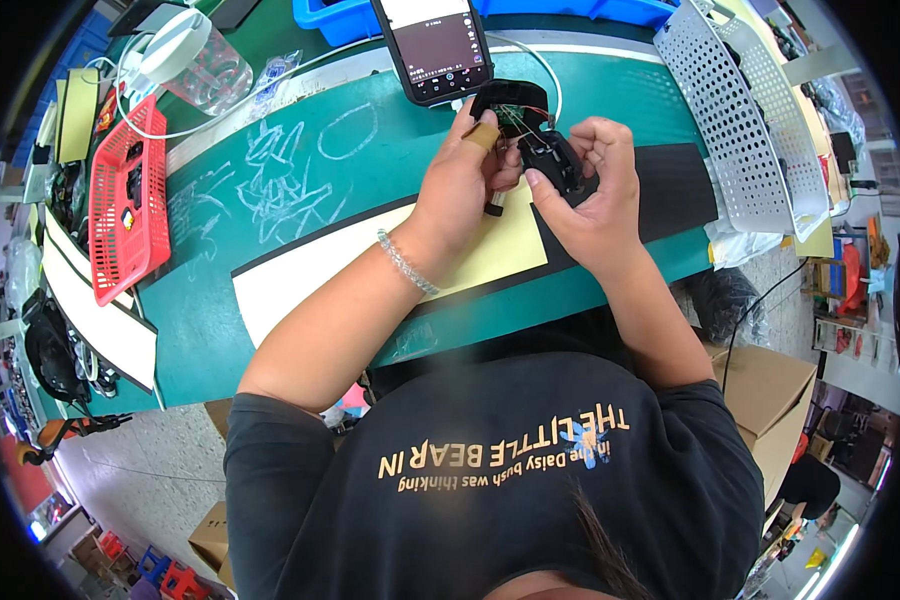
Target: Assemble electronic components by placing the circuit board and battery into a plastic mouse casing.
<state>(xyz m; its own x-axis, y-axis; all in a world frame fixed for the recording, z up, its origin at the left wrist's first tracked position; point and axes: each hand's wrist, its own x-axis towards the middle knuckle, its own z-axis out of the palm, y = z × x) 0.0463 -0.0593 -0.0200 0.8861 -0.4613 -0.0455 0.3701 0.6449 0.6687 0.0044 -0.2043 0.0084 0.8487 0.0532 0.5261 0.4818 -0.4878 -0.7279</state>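
Observation:
My left hand (455, 180), with a tan cover (482, 136) on its thumb, is closed on a black plastic housing (490, 97). A green circuit board (511, 120) with thin wires shows inside this housing. My right hand (602, 200) grips a second black plastic part (552, 160), thumb against its near side. The two parts sit close together, and wires run between them. A short dark piece with a pale end (496, 204) sticks out below my left fingers; what it belongs to is hidden. Under my hands lie a pale yellow sheet (510, 240) and a black strip (675, 185).
A phone (436, 60) with a lit screen and a white cable stands behind my hands. On the green table's left are a red basket (130, 245) and a clear jug (210, 75). A white perforated basket (740, 130) is at the right, cardboard boxes (760, 385) below it.

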